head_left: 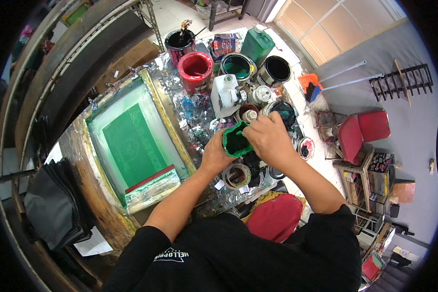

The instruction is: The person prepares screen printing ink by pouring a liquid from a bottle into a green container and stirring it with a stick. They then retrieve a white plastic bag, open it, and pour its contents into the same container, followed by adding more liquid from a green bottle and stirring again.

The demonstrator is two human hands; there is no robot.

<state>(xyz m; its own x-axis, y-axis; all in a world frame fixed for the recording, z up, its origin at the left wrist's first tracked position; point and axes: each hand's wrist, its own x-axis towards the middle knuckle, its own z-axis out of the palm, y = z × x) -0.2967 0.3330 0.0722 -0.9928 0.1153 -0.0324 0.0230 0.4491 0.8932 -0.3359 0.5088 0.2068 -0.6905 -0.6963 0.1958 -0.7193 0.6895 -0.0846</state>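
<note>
2 hands (242, 146) at 1 green-rimmed container (236, 154), held between them.

Our left hand (215, 153) wraps its left side; our right hand (270, 138) has fingers bunched at the opposite rim, though we cannot tell what they pinch. Well beyond the hands we count 4 open cans (195, 86), plus 1 green jug (257, 46) and 1 white jug (224, 100). Left of the hands: 1 framed screen (131, 138), 1 red-edged squeegee (151, 179) on it; farther left, 1 black stack (56, 204). Nearer us: 1 red seat (275, 217).
</note>
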